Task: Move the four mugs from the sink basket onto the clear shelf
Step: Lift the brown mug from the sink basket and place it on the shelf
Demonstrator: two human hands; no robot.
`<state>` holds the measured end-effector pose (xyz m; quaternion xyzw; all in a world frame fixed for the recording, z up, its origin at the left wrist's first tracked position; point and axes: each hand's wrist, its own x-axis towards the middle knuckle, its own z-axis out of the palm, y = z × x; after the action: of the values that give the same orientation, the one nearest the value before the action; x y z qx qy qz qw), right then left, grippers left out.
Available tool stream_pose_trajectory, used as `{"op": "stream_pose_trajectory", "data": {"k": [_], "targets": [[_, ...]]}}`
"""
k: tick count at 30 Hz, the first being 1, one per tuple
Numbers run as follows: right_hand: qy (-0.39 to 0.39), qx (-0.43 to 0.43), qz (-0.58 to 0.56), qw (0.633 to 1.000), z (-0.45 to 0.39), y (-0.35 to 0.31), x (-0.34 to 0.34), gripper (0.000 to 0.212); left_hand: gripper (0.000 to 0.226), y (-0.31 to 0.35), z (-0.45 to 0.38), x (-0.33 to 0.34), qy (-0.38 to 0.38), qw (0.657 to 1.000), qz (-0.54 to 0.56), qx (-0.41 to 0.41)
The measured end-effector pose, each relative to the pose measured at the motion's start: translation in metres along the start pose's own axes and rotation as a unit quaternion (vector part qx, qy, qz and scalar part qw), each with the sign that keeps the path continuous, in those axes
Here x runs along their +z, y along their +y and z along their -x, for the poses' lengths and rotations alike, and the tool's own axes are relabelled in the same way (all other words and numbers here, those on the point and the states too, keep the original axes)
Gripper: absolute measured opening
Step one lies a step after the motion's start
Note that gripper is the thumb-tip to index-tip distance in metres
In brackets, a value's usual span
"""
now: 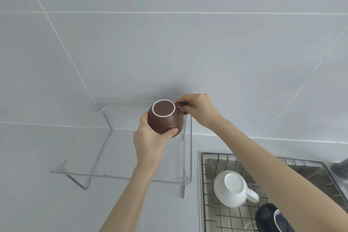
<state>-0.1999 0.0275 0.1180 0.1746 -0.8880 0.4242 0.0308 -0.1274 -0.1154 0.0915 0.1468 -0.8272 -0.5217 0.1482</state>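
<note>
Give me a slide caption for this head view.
Both hands, left hand and right hand, hold an upside-down brown mug over the clear shelf.

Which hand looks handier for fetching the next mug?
Right, probably. The right hand only pinches the brown mug's handle, and its arm already crosses the sink basket; the left hand supports the mug.

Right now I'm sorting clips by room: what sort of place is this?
Most likely a home kitchen: a steel sink with a wire basket holding a white mug, tiled walls, and a clear shelf.
</note>
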Motion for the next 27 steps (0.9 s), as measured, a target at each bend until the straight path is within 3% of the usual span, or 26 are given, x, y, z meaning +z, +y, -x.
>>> {"op": "stream_pose_trajectory", "data": {"k": [11,16,18,22,24,27], "targets": [[0.002,0.001,0.001,1.0,-0.005,0.009,0.007,0.03,0.086,-0.006,-0.003,0.006,-0.015,1.0,-0.002,-0.009],[-0.012,0.013,0.053,0.998,0.001,0.011,-0.001,0.046,0.087,-0.003,-0.004,0.005,-0.057,0.998,-0.041,0.009],[0.007,0.029,0.046,0.999,0.013,0.014,-0.013,0.048,0.089,0.006,0.005,0.004,-0.046,0.996,-0.059,0.042],[0.068,0.116,-0.007,0.991,0.059,0.037,-0.042,0.038,0.059,0.033,0.05,0.01,0.009,0.975,0.015,0.221],[0.074,0.169,-0.008,0.983,0.09,0.057,-0.049,0.034,0.044,0.035,0.079,0.022,-0.034,0.959,0.065,0.272],[0.041,0.252,0.008,0.967,0.137,0.09,-0.046,0.028,0.033,0.021,0.115,0.046,-0.171,0.95,0.117,0.233]]}}
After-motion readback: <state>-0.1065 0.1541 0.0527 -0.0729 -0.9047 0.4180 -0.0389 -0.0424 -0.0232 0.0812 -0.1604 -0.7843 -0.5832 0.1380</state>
